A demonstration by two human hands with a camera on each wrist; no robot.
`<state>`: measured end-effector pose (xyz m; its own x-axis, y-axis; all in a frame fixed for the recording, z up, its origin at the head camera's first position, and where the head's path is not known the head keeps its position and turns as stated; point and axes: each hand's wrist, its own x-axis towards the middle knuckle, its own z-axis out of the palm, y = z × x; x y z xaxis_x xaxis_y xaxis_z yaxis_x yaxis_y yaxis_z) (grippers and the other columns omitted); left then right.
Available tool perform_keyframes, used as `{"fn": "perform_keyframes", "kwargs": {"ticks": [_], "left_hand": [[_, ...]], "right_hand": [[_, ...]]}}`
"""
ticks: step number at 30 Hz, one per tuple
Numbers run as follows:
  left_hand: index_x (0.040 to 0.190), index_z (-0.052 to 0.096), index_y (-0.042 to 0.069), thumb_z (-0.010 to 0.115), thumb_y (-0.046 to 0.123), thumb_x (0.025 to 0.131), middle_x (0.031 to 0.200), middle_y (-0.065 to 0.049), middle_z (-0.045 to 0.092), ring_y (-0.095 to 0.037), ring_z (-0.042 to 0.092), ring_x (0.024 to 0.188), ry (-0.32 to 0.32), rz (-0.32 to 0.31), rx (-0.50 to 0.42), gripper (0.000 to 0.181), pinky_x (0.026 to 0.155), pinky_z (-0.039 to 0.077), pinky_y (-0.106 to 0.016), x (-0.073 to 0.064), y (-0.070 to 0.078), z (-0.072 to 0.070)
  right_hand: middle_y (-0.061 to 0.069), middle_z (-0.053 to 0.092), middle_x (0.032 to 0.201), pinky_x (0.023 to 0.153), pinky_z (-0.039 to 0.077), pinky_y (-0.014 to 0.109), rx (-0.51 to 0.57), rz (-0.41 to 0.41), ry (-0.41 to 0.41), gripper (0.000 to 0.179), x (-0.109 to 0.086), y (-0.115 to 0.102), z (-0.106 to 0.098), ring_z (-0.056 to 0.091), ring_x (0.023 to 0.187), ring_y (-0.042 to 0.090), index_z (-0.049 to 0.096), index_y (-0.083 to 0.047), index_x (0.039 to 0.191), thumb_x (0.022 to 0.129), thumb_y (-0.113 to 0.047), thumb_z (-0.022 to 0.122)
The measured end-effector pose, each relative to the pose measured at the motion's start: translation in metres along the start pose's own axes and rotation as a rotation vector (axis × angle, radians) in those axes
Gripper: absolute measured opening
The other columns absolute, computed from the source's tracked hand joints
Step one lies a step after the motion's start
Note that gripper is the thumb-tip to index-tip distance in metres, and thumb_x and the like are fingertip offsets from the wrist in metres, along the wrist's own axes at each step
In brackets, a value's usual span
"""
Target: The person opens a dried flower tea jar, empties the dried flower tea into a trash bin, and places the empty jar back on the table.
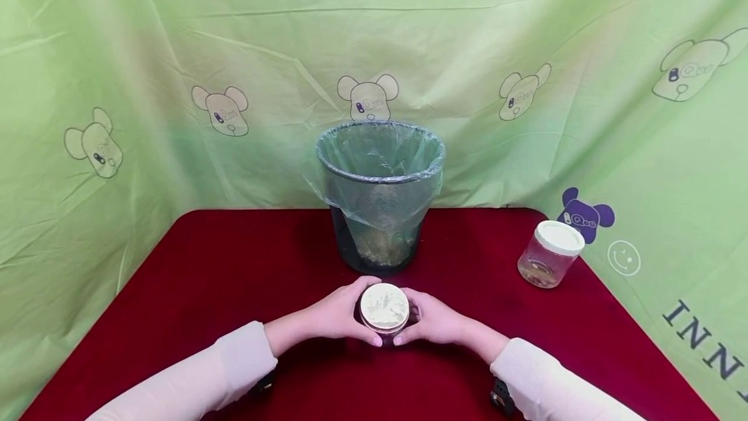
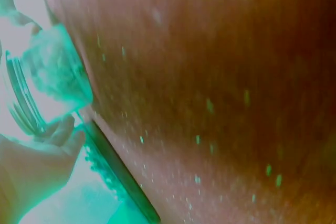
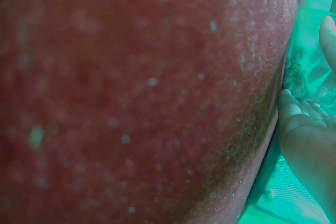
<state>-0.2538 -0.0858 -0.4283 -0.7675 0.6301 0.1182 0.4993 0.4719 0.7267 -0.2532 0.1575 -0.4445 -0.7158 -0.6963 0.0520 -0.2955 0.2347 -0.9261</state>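
Note:
A small clear jar with a pale lid is held between both hands, just in front of the bin. My left hand grips its left side, thumb at the near edge. From the right, my right hand holds the other side, its thumb near the left one. In the left wrist view the clear wall of the jar shows mottled contents, with the left hand below it. The right wrist view catches the jar at the right edge, beside the right hand.
Behind the hands stands a black mesh bin lined with a translucent bag. A second clear jar with a white lid is at the right edge of the red-covered table. A green printed curtain surrounds the table.

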Motion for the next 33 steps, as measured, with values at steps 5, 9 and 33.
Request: {"fn": "perform_keyframes", "kwargs": {"ticks": [5,9,33], "left_hand": [[0.142,0.040,0.008,0.090,0.040,0.065,0.134,0.001,0.052,-0.011,0.049,0.119,-0.057,0.026,-0.008,0.097,0.103,0.038,-0.034,0.007,-0.006,-0.009],[0.140,0.043,0.013,0.092,0.031,0.065,0.132,0.007,0.053,-0.008,0.049,0.118,-0.117,0.050,-0.045,0.092,0.103,0.036,-0.031,0.013,-0.010,-0.015],[0.132,0.049,0.022,0.092,0.028,0.065,0.118,0.013,0.058,-0.007,0.054,0.110,-0.117,0.103,-0.098,0.079,0.098,0.040,-0.029,0.014,-0.010,-0.010]], "right_hand": [[0.011,0.058,0.125,0.096,0.044,0.025,-0.004,-0.009,-0.002,0.073,0.000,0.000,0.001,0.055,0.115,0.013,0.042,0.006,0.135,0.075,-0.003,0.082],[0.011,0.058,0.126,0.097,0.043,0.025,0.011,-0.016,-0.006,0.072,0.000,0.001,0.001,0.054,0.116,0.013,0.042,0.005,0.135,0.075,-0.002,0.082],[0.010,0.059,0.123,0.096,0.044,0.025,0.025,-0.002,-0.007,0.072,0.001,0.004,0.000,0.056,0.113,0.014,0.043,0.005,0.135,0.075,-0.002,0.082]]}}
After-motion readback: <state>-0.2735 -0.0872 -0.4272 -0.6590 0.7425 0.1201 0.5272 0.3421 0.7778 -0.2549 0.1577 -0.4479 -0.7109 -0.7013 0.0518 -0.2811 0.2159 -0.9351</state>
